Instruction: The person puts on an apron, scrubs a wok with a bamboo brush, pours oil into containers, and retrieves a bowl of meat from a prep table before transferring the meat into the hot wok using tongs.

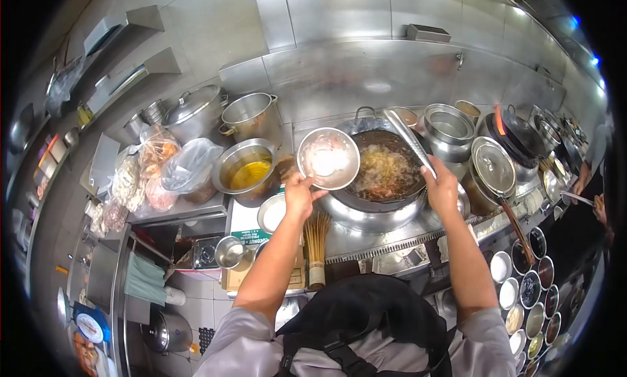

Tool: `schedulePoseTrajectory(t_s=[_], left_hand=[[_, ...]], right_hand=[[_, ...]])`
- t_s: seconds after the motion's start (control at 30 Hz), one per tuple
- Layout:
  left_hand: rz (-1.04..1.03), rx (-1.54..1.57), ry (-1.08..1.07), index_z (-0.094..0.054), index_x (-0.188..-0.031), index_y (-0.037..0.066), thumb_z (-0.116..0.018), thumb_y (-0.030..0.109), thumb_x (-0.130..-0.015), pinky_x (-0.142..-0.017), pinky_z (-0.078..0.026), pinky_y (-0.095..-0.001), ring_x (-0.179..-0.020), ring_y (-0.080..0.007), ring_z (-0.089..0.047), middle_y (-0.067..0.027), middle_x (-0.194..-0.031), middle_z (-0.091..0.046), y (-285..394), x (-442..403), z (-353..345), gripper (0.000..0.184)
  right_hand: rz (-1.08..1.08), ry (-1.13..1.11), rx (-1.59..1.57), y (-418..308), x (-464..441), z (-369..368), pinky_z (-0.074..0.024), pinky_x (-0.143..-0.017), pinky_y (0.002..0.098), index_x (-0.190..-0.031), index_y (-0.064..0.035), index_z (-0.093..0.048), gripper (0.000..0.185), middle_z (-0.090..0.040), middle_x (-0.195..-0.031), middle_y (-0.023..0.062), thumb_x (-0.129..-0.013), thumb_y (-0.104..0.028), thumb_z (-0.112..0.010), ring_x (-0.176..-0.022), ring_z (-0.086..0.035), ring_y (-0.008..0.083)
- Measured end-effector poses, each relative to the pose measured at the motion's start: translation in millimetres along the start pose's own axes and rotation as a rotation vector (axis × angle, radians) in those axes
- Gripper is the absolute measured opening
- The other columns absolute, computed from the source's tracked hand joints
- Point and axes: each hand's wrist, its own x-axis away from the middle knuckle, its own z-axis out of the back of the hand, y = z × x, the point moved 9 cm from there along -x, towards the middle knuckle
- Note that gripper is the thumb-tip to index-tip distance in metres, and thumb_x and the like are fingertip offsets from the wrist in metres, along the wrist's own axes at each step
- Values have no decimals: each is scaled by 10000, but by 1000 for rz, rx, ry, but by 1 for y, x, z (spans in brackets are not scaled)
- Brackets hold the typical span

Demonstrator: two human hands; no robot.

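My left hand (300,195) grips the rim of a round metal bowl (328,160), tilted toward me and held over the wok's left edge. A pale pinkish film coats the inside of the bowl, with a bright glare in its middle. My right hand (443,186) is closed round a long metal utensil (408,139) that slants up and left across the wok's right side; I cannot make out its exact kind. Below and between my hands, the dark wok (418,193) holds bubbling, foamy oil (382,161) with browned pieces in it.
Left of the wok stand a pot of yellow oil (250,173), bagged ingredients (159,148) and tall pots (251,112). A bamboo brush (317,246) is close by my left forearm. At right are a strainer (494,161), several seasoning containers (530,289) and another person's hand (599,208).
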Motion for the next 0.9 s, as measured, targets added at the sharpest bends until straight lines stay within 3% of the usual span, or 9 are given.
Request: schedulePoseTrajectory(t_s=[0.13,0.27,0.37,0.53,0.6,0.63,0.67,0.73,0.9], left_hand=[[128,124,-95,-506,-840,44,-524,29,-921,-674,-613,-438,-857,-248,-641,-124,-972,-618,1,20,-15,84],[182,230,-155,-502,-864,51,-520,29,-924,-675,-611,-438,-886,-253,-636,-130,-989,-619,-5,33,-21,66],[182,158,-94,-516,-937,53,-512,31,-921,-678,-604,-431,-874,-279,-648,-143,-1024,-623,-17,36,-14,27],[235,303,-71,-532,-1051,16,-510,22,-921,-701,-598,-443,-856,-283,-660,-140,-1029,-621,-29,48,-32,131],[234,333,-98,-535,-1015,34,-517,25,-919,-696,-596,-432,-843,-270,-662,-127,-996,-631,-30,53,-49,98],[219,337,-96,-536,-995,43,-523,28,-918,-694,-596,-431,-839,-263,-660,-121,-981,-634,-28,58,-56,79],[205,338,-94,-536,-975,51,-529,32,-917,-692,-595,-430,-835,-257,-659,-116,-965,-637,-26,61,-66,61],[208,330,-127,-534,-944,59,-548,39,-912,-687,-596,-431,-824,-242,-654,-113,-959,-636,-25,69,-93,41],[224,316,-370,-548,-1031,22,-583,40,-894,-658,-614,-405,-842,-243,-657,-132,-989,-636,-29,105,-187,143]], right_hand=[[125,6,-85,-59,40,-1,-508,-790,343,-1185,-9,-598,351,-644,-1091,221,-870,-153,-657,-943,-650,349],[270,-132,227,-69,83,-19,-468,-572,409,-1134,-62,-630,335,-585,-763,143,-810,-122,-694,-651,-592,333],[207,30,140,-93,96,8,-463,-544,410,-1135,-87,-634,336,-554,-724,115,-813,-163,-690,-618,-573,316],[178,-99,339,-52,112,12,-464,-546,387,-1135,-42,-625,316,-579,-746,120,-837,-141,-669,-599,-563,289],[-156,46,-87,-14,126,39,-445,-552,351,-1141,0,-606,281,-553,-730,59,-901,-148,-613,-634,-565,183],[-23,157,-113,9,141,46,-400,-511,285,-1161,-11,-591,265,-540,-719,-6,-938,-153,-571,-600,-508,102],[-33,170,-102,21,156,57,-400,-511,285,-1161,-11,-591,265,-540,-719,-6,-938,-153,-571,-600,-508,102],[-583,161,-629,84,201,57,-367,-523,225,-1192,-38,-577,280,-576,-753,-1,-941,-164,-583,-590,-483,50],[-929,394,-804,134,287,91,-270,-408,197,-1145,-89,-561,225,-447,-646,-34,-971,-230,-530,-491,-362,40]])
